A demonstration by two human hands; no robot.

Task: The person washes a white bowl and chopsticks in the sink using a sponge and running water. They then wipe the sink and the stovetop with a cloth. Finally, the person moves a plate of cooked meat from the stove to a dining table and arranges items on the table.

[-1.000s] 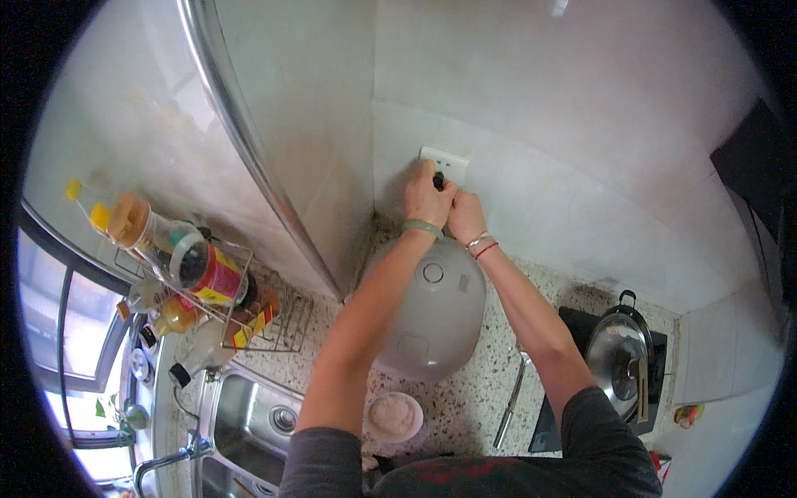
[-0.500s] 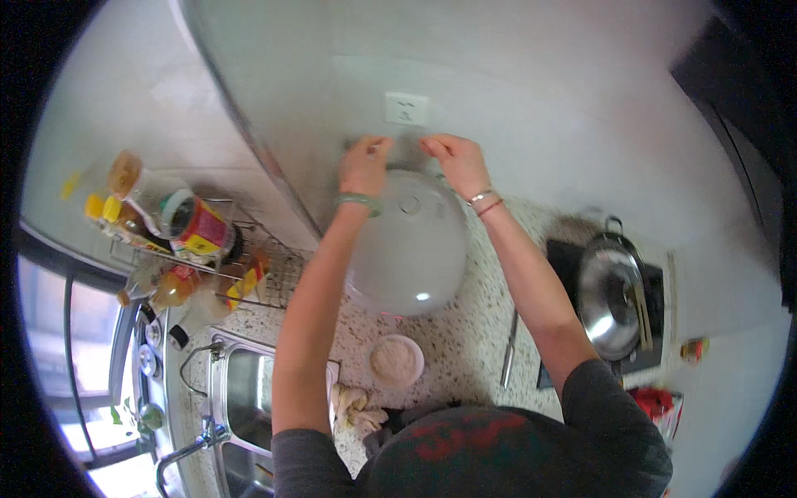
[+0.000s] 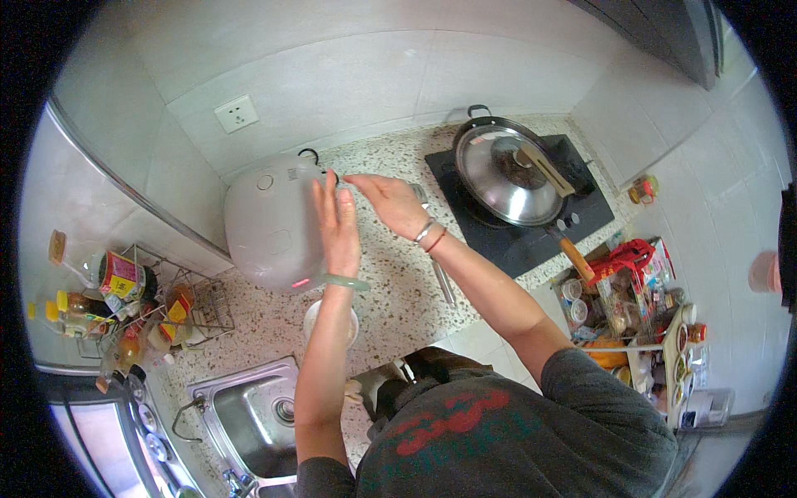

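Observation:
A rounded light-grey rice cooker (image 3: 274, 224) stands on the speckled counter against the wall, with a small pink-red light at its front edge. A black cord (image 3: 309, 155) loops up behind it. My left hand (image 3: 339, 228) is held up at the cooker's right side, fingers stretched out, a green bangle at the wrist. Facing it from the right is my right hand (image 3: 397, 205), its fingers extended toward the left fingertips. Neither hand shows anything in it. Behind my left forearm a white bowl (image 3: 353, 329) is partly hidden.
To the right, a lidded wok (image 3: 498, 187) sits on a black cooktop (image 3: 531, 259), a wooden utensil (image 3: 548, 173) across its lid. A long metal utensil (image 3: 442, 280) lies beside it. At left are bottles in a wire rack (image 3: 217, 311), a wall socket (image 3: 237, 114) and a sink (image 3: 249, 423).
The view has swung right, bringing in the whole wok and the shelf of jars. My hands, earlier closed above the cooker near the socket, are now at its right side with fingers straightened.

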